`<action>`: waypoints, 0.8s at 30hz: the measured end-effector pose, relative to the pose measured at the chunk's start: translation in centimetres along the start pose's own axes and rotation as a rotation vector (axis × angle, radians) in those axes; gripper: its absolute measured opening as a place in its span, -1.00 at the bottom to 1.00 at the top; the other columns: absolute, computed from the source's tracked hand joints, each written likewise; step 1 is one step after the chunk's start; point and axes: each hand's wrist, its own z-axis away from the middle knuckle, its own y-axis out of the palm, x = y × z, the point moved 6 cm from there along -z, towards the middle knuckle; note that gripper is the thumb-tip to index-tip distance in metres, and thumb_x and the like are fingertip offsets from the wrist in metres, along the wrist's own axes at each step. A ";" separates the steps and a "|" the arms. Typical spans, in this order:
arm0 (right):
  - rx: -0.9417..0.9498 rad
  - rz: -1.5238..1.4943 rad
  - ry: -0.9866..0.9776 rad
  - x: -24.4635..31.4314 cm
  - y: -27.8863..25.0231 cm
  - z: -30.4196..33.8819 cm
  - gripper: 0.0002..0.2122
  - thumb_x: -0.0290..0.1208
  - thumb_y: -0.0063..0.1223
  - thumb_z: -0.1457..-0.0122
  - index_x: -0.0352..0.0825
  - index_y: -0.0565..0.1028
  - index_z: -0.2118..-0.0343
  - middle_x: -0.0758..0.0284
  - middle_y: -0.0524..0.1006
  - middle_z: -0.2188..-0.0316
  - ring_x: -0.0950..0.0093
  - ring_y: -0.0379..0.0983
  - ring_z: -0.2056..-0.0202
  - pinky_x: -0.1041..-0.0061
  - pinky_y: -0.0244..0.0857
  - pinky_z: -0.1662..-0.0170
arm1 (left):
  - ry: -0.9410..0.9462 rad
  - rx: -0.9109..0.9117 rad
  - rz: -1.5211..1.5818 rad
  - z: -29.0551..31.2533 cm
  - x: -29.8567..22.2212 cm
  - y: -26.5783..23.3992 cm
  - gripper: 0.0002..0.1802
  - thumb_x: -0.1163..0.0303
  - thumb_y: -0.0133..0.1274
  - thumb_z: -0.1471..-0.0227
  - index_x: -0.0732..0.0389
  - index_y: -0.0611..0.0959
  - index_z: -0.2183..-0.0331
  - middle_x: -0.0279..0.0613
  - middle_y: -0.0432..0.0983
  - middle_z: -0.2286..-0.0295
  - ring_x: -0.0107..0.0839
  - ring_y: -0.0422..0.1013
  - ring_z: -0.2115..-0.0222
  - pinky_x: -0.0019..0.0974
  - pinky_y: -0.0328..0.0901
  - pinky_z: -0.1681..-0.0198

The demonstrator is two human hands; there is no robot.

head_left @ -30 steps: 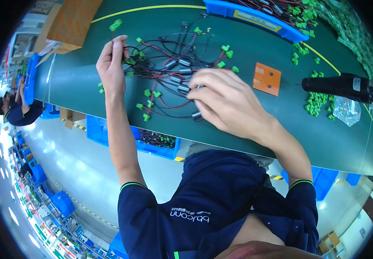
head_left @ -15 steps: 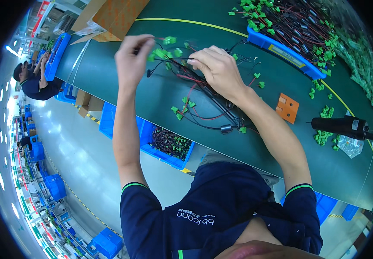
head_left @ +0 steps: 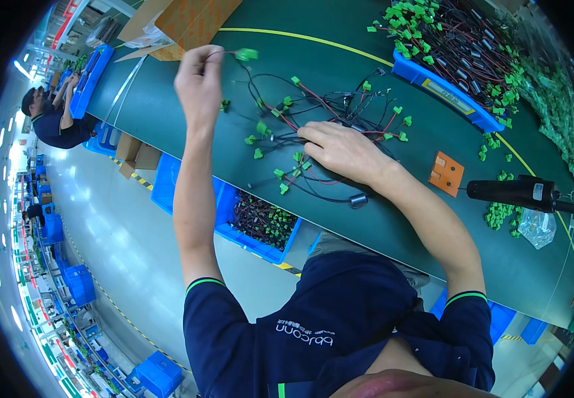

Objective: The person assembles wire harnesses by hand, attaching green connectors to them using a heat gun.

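Note:
My left hand (head_left: 199,83) is raised at the far left of the bench, thumb and fingers pinched on the wire of a cable that ends in a green connector (head_left: 246,54). From there a black lead runs back into a loose spread of red and black wire harnesses (head_left: 300,116) with several green connectors. My right hand (head_left: 350,151) lies over the middle of that spread, fingers bent down onto the cables; what is under the palm is hidden. A dark cylindrical part (head_left: 358,200) on one cable rests just below the right hand.
A blue bin (head_left: 446,96) full of harnesses stands at the far right. An orange fixture block (head_left: 446,174), a black power screwdriver (head_left: 509,191) and loose green connectors (head_left: 499,215) lie to the right. A cardboard box (head_left: 194,26) stands at the back left; a blue crate (head_left: 260,249) sits below the bench edge.
The bunched harnesses are now fanned out across the bench. My right hand has come down nearer onto them, while my left hand stays raised with one connector end drawn away from the rest.

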 end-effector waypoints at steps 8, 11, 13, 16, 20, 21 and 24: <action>-0.129 0.027 -0.017 -0.1 -1.4 0.5 -0.85 -0.51 0.13 -0.08 -0.34 0.57 0.26 0.22 0.56 0.05 0.25 0.50 -0.02 0.28 0.40 -0.09 | -0.004 -0.285 0.445 -1.8 -0.2 -4.2 -0.83 0.37 0.09 -0.36 0.27 0.55 0.26 -0.28 0.50 0.50 -0.59 0.33 0.56 -0.49 0.22 0.49; -0.267 -0.134 0.094 -0.6 -3.5 -0.4 -0.73 -0.48 0.21 -0.08 -0.32 0.54 0.12 0.22 0.55 0.10 0.25 0.50 0.08 0.27 0.38 0.01 | -0.171 -0.010 0.686 -0.7 -1.7 -1.3 -0.82 0.34 0.05 -0.38 0.26 0.50 0.22 -0.19 0.54 0.45 -0.53 0.36 0.55 -0.43 0.25 0.47; -0.361 -0.255 0.212 -0.8 -4.9 -1.7 -0.66 -0.46 0.25 -0.09 -0.31 0.52 0.05 0.22 0.54 0.13 0.26 0.50 0.13 0.29 0.37 0.08 | -0.300 0.158 0.768 0.5 -3.2 0.7 -0.80 0.31 0.00 -0.41 0.26 0.48 0.20 -0.12 0.57 0.39 -0.49 0.38 0.53 -0.40 0.26 0.45; -0.479 -0.527 0.450 -2.1 -6.5 -4.6 -0.56 -0.41 0.31 -0.13 -0.30 0.45 -0.08 0.24 0.51 0.16 0.30 0.47 0.24 0.30 0.35 0.19 | -0.328 0.259 0.771 1.0 -5.7 2.1 -0.79 0.29 -0.03 -0.43 0.25 0.50 0.15 -0.13 0.55 0.37 -0.47 0.36 0.51 -0.37 0.26 0.40; -0.483 -0.669 0.360 -4.5 -7.7 -7.5 -0.74 -0.39 0.27 -0.24 -0.35 0.54 0.06 0.31 0.49 0.30 0.49 0.42 0.36 0.44 0.33 0.30 | -0.251 0.373 0.684 0.5 -7.9 3.0 -0.77 0.29 -0.05 -0.44 0.28 0.52 0.17 -0.14 0.56 0.37 -0.52 0.32 0.53 -0.44 0.22 0.44; -0.526 -0.614 0.280 -4.8 -8.2 -7.9 -0.79 -0.40 0.26 -0.27 -0.37 0.56 0.11 0.37 0.47 0.35 0.61 0.35 0.43 0.53 0.31 0.35 | -0.206 0.414 0.593 0.2 -7.9 3.0 -0.76 0.29 -0.06 -0.44 0.28 0.53 0.19 -0.15 0.56 0.37 -0.54 0.31 0.54 -0.47 0.20 0.45; -0.628 -0.889 0.403 -6.1 -11.1 -7.8 -0.84 -0.39 0.17 -0.34 -0.39 0.61 0.18 0.32 0.61 0.28 0.61 0.52 0.44 0.58 0.39 0.36 | -0.158 0.422 0.422 -0.7 -7.3 1.8 -0.72 0.30 -0.07 -0.44 0.33 0.58 0.10 -0.18 0.58 0.33 -0.60 0.28 0.53 -0.51 0.15 0.47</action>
